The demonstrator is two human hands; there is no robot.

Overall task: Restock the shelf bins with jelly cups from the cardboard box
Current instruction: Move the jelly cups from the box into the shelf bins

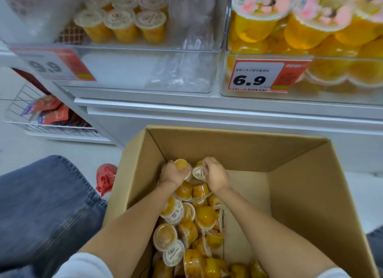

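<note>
Head view: cardboard box, jelly cups heaped loose along its left side. Left hand and right hand, at the far end inside, each grip one cup (the right one's lid faces the camera). Clear shelf bin above holds a few more.

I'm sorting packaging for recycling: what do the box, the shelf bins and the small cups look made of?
Box: brown cardboard, matte, creased at its corners. Shelf bins: clear rigid plastic, glossy; the stock shows through. Cups: probably thin clear plastic, as yellow filling shows through, sealed with white printed lids, film or foil unclear.
</note>
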